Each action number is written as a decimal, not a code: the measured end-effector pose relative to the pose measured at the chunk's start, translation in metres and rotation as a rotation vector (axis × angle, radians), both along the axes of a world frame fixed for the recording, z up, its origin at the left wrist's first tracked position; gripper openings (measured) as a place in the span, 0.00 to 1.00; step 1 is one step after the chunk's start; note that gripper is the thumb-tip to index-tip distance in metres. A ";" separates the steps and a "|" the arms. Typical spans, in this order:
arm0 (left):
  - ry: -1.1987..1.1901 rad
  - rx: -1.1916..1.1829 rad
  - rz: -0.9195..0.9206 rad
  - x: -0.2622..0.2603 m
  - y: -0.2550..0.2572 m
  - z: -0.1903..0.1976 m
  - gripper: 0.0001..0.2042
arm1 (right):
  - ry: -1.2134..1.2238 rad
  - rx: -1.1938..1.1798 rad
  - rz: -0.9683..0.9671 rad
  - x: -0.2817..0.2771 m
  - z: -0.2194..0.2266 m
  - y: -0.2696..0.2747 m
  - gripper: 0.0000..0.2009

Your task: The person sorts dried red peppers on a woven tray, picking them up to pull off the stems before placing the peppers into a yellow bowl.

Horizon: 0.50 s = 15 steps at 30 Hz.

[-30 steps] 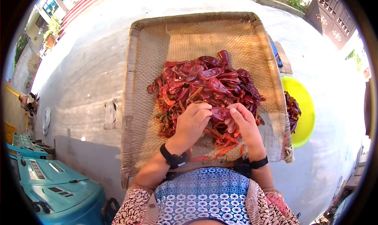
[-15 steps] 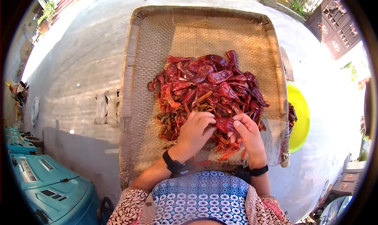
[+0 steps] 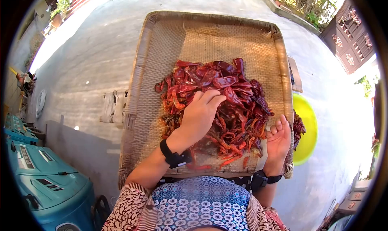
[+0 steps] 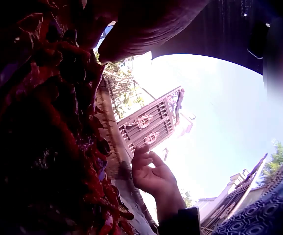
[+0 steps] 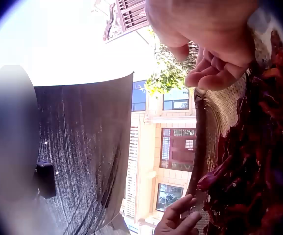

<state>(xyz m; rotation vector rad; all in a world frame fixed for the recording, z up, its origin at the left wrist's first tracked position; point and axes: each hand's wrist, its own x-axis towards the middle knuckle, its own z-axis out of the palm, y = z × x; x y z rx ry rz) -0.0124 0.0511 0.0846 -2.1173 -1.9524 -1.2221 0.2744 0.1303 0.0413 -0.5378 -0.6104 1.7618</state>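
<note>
A heap of dried red chili peppers [image 3: 224, 81] lies in a shallow woven tray [image 3: 226, 37] in the head view, with larger glossy pods on top and thinner, crinkled ones towards the front. My left hand [image 3: 200, 114] reaches over the heap, its fingers extended right at the upper pods; its thumb is hidden from above. In the right wrist view the left hand's fingers [image 5: 180, 215] appear parted beside the chilies. Over the tray's right edge is my right hand [image 3: 279, 141], palm up, with loosely bent fingers and nothing in them.
Right of the tray stands a yellow-green basin [image 3: 309, 130] with dark red chilies [image 3: 298, 130] in it. A wooden board [image 3: 296, 75] shows behind the basin. To the left are a pale bundle [image 3: 114, 106] on the concrete and a teal vehicle [image 3: 52, 186].
Both hands earlier held one red chili between them. Now they are apart: the right has moved to the tray's right edge without it, the left up over the heap.
</note>
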 end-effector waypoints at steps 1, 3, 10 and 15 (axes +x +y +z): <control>0.068 0.000 0.003 0.000 0.009 0.000 0.19 | -0.113 0.026 0.003 -0.015 0.002 -0.007 0.16; 0.198 0.037 -0.004 0.001 0.027 -0.006 0.22 | -0.276 0.069 0.061 -0.036 0.007 -0.017 0.13; 0.077 0.020 -0.046 0.007 0.028 0.004 0.13 | -0.647 0.237 0.179 -0.060 0.021 -0.024 0.11; -0.110 -0.087 -0.183 0.019 0.008 -0.003 0.08 | -0.769 0.374 0.118 -0.068 0.027 -0.028 0.16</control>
